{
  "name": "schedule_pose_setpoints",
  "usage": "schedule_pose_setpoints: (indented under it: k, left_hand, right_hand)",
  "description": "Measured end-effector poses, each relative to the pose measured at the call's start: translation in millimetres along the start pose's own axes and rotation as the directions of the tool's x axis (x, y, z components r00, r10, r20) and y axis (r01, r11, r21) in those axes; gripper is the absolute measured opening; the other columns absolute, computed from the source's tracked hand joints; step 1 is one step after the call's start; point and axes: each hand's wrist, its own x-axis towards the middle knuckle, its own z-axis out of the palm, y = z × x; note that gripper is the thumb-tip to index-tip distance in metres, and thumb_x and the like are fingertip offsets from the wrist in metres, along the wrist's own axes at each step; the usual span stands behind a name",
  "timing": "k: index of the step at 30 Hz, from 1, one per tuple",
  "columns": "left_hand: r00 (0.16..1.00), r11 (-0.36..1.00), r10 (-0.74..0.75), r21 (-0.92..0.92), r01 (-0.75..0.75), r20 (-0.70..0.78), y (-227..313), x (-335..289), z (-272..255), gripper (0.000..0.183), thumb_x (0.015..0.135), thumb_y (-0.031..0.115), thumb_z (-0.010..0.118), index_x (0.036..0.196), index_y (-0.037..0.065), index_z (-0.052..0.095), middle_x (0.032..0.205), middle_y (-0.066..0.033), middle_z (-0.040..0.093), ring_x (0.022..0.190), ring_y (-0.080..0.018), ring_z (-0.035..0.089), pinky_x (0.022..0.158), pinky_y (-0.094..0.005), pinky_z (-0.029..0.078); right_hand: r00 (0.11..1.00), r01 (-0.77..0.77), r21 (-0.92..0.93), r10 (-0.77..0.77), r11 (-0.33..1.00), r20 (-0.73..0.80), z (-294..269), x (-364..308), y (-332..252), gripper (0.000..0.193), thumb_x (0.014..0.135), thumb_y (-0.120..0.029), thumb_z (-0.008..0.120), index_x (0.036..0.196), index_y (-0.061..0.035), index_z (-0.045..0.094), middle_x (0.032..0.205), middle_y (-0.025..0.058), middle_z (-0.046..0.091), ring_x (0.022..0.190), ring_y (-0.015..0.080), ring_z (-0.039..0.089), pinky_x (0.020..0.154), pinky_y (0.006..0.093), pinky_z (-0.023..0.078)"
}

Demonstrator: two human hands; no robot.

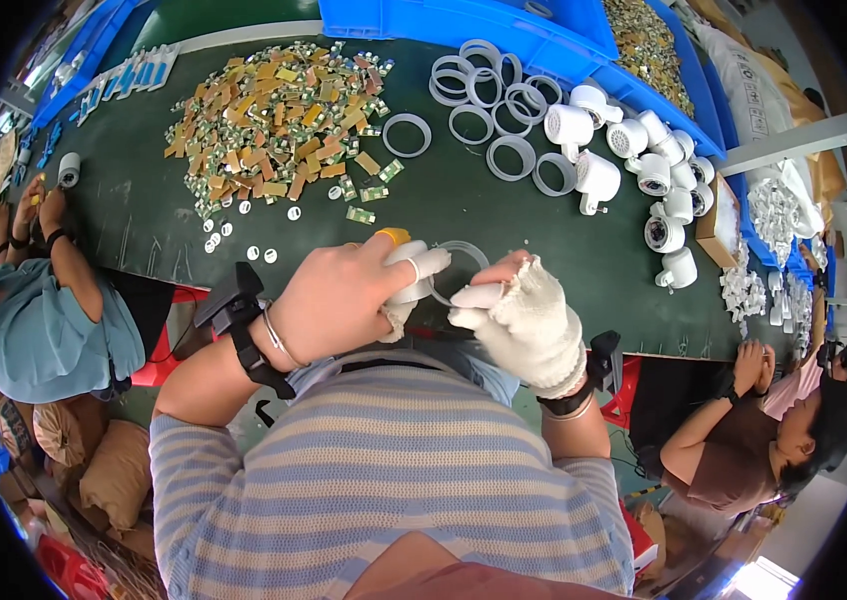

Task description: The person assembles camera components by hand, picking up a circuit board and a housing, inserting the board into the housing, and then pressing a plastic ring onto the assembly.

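In front of my body, a translucent plastic ring (464,248) is held between my two hands, above the near edge of the green table. My left hand (339,295) is closed, with white coverings on several fingers and a yellow one on another; its fingertips are at the ring's left side. Whether another white part sits among these fingers is hard to make out. My right hand (536,325), in a white knit glove with bare fingertips showing, pinches the ring's right side. Beyond my hands lies a heap of small circuit boards (274,120), with several small white discs (254,253) nearby.
More translucent rings (512,158) lie at the back centre, one apart (407,135). White round-headed housings (599,180) stand to the right. Blue bins (484,30) line the back. Co-workers sit at left (54,320) and right (734,440). A small cardboard box (719,225) stands far right.
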Motion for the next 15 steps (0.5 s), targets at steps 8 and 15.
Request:
schedule_pose_setpoints:
  k: [8, 15]
  left_hand:
    - [0.997, 0.999, 0.025, 0.031, -0.023, -0.078, -3.5, -5.9, 6.1, 0.082, 0.061, 0.013, 0.085, 0.14, 0.023, 0.063, 0.11, -0.0114, 0.066, 0.077, -0.0306, 0.069, 0.068, -0.0405, 0.059]
    - [0.937, -0.117, -0.308, -0.984, 0.131, 0.162, -6.3, -6.2, 29.0, 0.091, 0.091, 0.01, 0.079, 0.164, 0.012, 0.025, 0.142, -0.0119, 0.057, 0.121, -0.0232, 0.066, 0.101, -0.0395, 0.057]
  right_hand:
    - [0.999, 0.017, -0.121, -0.022, 0.992, -0.041, -4.3, 6.8, -2.4, 0.034, 0.071, -0.016, 0.088, 0.103, -0.0203, 0.078, 0.133, 0.0007, 0.064, 0.098, 0.0268, 0.061, 0.082, 0.0398, 0.05]
    - [0.907, -0.188, 0.646, 0.383, 0.74, -0.175, -2.8, -7.9, -2.1, 0.025, 0.088, -0.013, 0.083, 0.104, 0.0002, 0.069, 0.101, 0.0128, 0.072, 0.079, 0.0221, 0.07, 0.069, 0.0331, 0.056]
